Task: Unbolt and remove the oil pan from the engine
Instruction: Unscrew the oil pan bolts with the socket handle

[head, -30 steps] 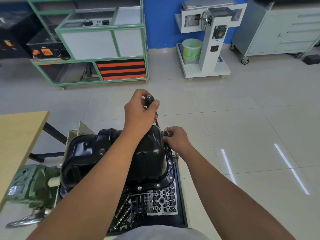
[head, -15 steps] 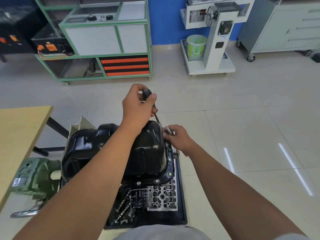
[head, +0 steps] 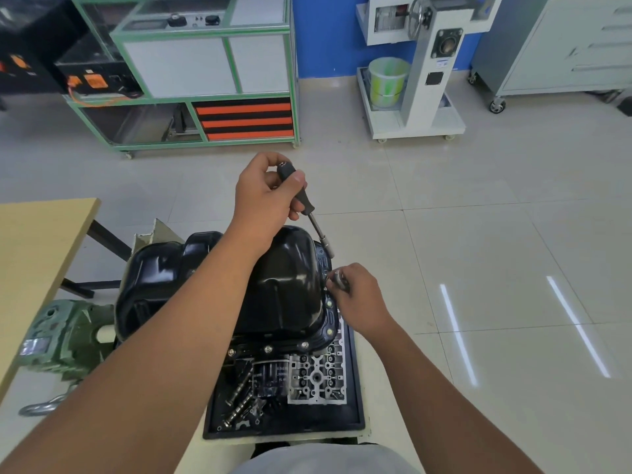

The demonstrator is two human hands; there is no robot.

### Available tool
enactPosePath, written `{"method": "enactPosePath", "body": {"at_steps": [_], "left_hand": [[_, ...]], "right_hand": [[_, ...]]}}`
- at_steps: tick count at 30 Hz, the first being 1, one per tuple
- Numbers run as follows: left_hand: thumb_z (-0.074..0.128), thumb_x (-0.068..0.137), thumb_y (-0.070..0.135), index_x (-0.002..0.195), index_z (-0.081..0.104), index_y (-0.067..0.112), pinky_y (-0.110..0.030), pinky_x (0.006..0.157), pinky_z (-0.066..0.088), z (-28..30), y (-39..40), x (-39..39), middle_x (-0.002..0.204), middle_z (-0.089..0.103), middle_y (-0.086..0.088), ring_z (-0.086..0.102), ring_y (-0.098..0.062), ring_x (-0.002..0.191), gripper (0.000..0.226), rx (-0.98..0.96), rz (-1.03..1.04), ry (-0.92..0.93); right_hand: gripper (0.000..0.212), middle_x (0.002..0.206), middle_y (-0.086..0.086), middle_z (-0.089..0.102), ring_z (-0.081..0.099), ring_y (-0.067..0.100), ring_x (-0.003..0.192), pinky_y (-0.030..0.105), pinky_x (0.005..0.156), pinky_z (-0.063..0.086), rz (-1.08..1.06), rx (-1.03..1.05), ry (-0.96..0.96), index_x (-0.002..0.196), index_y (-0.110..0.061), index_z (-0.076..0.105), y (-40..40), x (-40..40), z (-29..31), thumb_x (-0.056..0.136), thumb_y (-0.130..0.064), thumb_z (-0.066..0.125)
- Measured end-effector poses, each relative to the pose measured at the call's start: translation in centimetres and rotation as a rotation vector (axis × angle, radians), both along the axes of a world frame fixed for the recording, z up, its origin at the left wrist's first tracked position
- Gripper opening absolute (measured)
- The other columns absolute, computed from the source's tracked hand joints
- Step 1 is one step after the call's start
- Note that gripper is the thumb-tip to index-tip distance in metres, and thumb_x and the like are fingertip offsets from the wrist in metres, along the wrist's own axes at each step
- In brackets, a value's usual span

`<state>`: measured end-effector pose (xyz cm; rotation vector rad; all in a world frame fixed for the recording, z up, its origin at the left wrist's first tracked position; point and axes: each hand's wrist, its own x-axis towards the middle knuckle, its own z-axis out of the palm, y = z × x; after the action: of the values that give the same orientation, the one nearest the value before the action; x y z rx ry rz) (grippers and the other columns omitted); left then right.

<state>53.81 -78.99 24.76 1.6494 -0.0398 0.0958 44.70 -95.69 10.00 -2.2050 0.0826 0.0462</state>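
A glossy pale tiled floor point(head: 478, 206) reflects strip lights below a blue wall point(head: 325, 32). A green-framed metal cabinet point(head: 205, 73) stands left; a grey wheeled drawer cabinet point(head: 564, 53) stands right.

The oil pan point(head: 273, 289) is glossy black, its flange bolts point(head: 303, 344) silver. The nut driver point(head: 305, 208) has a black handle and a silver shaft. The tray point(head: 354, 388) is black, the cylinder head point(head: 316, 378) in it silver-grey. The tabletop point(head: 37, 254) is pale wood. Behind — a green-framed cabinet point(head: 205, 73) with drawers point(head: 244, 119) striped orange and black, a blue wall point(head: 325, 32), and a bucket point(head: 388, 80) streaked green and white. The floor point(head: 478, 206) is cream tile.
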Motion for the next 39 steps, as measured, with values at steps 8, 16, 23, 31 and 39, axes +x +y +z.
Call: {"method": "enactPosePath", "body": {"at_steps": [8,16,23,31,39], "left_hand": [[0.071,0.093,0.011,0.103,0.061,0.024,-0.03,0.05,0.052,-0.2,0.0,0.0,0.085,0.074,-0.018,0.062,-0.021,0.053,0.019,0.024,0.012,-0.001],[0.073,0.093,0.013,0.106,0.061,0.022,-0.029,0.052,0.054,-0.4,0.0,0.4,0.088,0.075,-0.013,0.066,-0.022,0.056,0.02,0.033,0.011,0.005],[0.072,0.093,0.014,0.103,0.061,0.027,-0.028,0.053,0.054,-0.6,0.0,0.5,0.09,0.076,-0.011,0.066,-0.022,0.057,0.02,0.055,-0.011,0.007],[0.07,0.095,0.012,0.1,0.061,0.03,-0.027,0.052,0.054,-0.5,-0.2,0.5,0.082,0.074,-0.006,0.067,-0.02,0.056,0.02,0.13,-0.058,0.011],[0.07,0.096,0.012,0.099,0.061,0.033,-0.027,0.054,0.054,-0.4,-0.1,0.3,0.083,0.075,-0.004,0.067,-0.019,0.057,0.023,0.16,-0.031,0.031]], "right_hand": [[0.006,0.091,-0.011,0.059,0.058,0.002,0.085,0.01,0.075,0.042,0.014,0.016,-0.06,0.098,-0.013,0.074,0.2,-1.5,-0.1,0.097,-0.013,0.069],[0.016,0.089,-0.01,0.057,0.055,0.002,0.079,0.003,0.073,0.04,-0.044,-0.031,-0.206,0.109,-0.011,0.078,1.1,-3.9,-0.9,0.096,-0.008,0.068],[0.029,0.099,-0.008,0.053,0.06,0.017,0.079,0.035,0.071,0.056,0.168,-0.236,-0.138,0.123,-0.016,0.072,0.2,-3.0,0.6,0.095,-0.016,0.065],[0.028,0.1,0.0,0.046,0.059,0.031,0.076,0.045,0.067,0.057,0.218,-0.525,0.025,0.107,-0.016,0.058,0.8,-1.5,1.4,0.084,-0.001,0.064],[0.032,0.111,0.008,0.053,0.062,0.032,0.096,0.046,0.082,0.055,0.333,-0.44,-0.026,0.122,-0.012,0.056,0.0,-0.5,1.1,0.091,-0.005,0.057]]}}
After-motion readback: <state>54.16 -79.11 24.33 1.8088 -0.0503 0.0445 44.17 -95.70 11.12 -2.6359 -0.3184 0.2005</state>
